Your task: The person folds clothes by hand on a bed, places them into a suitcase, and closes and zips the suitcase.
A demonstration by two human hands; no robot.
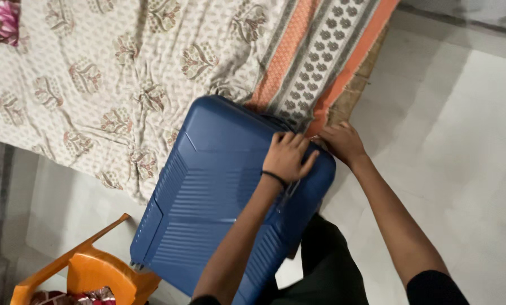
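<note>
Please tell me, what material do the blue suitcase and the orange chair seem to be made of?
The blue suitcase looks like hard moulded plastic with a matte finish: its shell keeps a rigid shape and carries pressed ribs and panel lines. The left hand rests flat on it without denting it. The orange chair also seems to be moulded plastic, smooth and slightly glossy, judging by its soft highlights and its single uniform colour.

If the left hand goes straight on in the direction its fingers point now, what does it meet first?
The left hand lies flat on the blue suitcase, fingers pointing to the upper right. Going on, it would probably first meet the right hand at the suitcase's edge, then the patterned bedsheet; depth is unclear.
</note>
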